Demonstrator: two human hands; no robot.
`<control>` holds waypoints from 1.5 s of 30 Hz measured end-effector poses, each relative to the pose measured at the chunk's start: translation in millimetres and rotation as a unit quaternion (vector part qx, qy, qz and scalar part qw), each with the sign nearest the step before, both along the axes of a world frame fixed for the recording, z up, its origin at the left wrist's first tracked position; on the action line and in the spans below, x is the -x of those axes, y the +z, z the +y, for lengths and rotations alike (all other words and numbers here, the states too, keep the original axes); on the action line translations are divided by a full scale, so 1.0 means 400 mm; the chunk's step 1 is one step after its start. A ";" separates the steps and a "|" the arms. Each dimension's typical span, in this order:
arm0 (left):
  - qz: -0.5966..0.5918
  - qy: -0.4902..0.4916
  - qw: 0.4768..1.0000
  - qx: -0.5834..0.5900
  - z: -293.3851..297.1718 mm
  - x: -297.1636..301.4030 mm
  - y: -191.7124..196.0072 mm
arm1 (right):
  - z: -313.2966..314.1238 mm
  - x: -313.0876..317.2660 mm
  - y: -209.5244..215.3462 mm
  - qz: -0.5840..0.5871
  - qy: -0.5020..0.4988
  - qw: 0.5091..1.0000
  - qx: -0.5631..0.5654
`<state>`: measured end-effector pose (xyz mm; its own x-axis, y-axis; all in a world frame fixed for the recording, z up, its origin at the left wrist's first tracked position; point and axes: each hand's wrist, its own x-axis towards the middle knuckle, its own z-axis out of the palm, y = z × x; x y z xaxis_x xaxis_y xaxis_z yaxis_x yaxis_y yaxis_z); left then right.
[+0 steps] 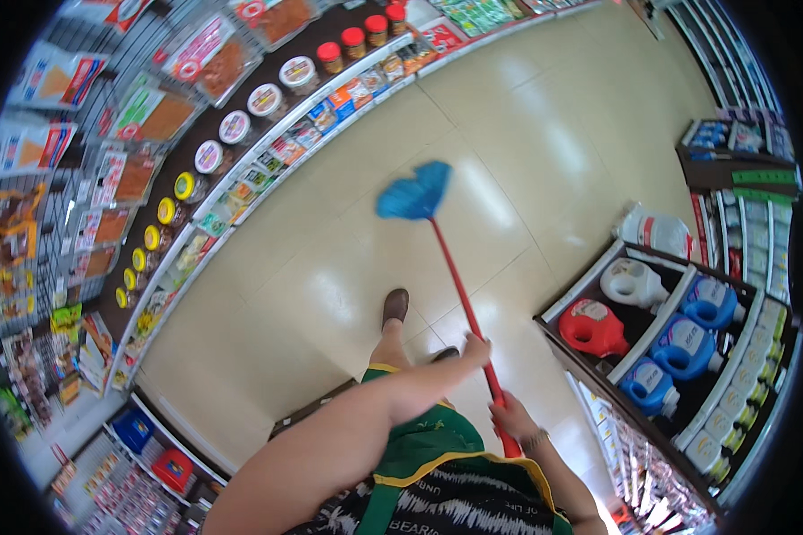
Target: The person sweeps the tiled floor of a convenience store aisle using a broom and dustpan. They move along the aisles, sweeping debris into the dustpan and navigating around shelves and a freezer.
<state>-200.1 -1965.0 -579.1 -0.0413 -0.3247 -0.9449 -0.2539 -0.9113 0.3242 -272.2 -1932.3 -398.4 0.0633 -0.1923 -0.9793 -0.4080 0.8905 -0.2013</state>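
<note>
A broom with a red handle (453,272) slants up across the view, and its blue head (417,192) rests on or just over the shiny tiled floor, slightly blurred. My left hand (478,350) is wrapped round the middle of the handle, with my left forearm reaching across my body. Lower down, near the handle's end, my right hand (512,417) grips it too, a bracelet on that wrist. Between the arms shows my green apron (426,437) with yellow trim. One brown shoe (395,305) is planted on the floor left of the handle; the other is partly hidden by my left arm.
Along the left curves a shelf with jars (265,101), small packets and hanging bags. At right stands a shelf unit (544,323) holding red, white and blue jugs (684,346). A clear wrapped pack (656,234) sits beside it. Blue and red items (134,430) lie at lower left.
</note>
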 end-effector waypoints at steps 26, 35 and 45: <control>0.046 -0.241 0.967 -0.064 0.188 0.219 0.101 | 0.265 0.136 0.077 0.065 -0.205 0.977 -0.009; 0.083 -0.163 0.983 0.011 -0.024 0.250 0.197 | 0.025 0.229 0.291 0.045 -0.147 0.984 0.095; -0.034 0.047 0.995 0.075 -0.786 0.185 -0.242 | -0.568 0.265 -0.262 -0.062 -0.088 0.979 0.171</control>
